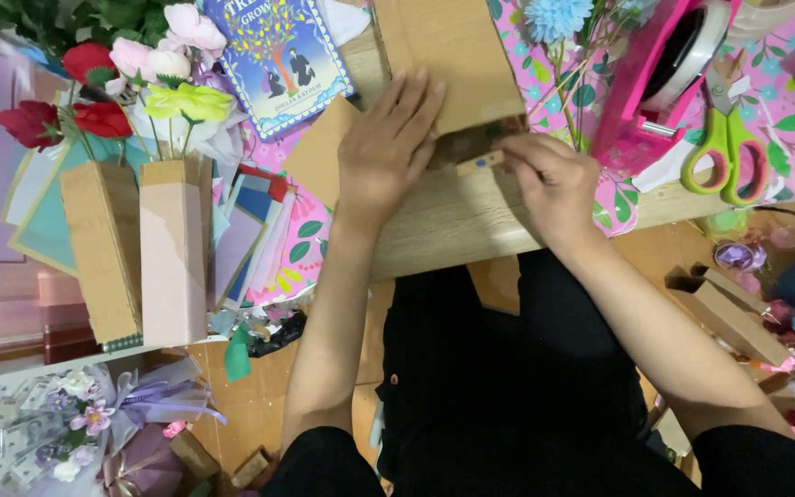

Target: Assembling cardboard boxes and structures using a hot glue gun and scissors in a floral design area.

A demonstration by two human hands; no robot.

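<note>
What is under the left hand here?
The left hand lies flat on a brown cardboard piece on the wooden table. The palm hides the cardboard's lower edge; the right hand pinches a small strip beside it.

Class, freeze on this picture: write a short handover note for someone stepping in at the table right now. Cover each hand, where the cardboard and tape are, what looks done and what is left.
Left hand: flat, palm down, pressing the cardboard piece onto the wooden table.
Right hand: fingers pinch a small strip of tape at the cardboard's lower edge.
Nearby: pink tape dispenser and green scissors to the right.
Done: two finished paper boxes with flowers stand at left.
Left: the strip looks not yet pressed down; whether other seams are taped cannot be seen.
</note>
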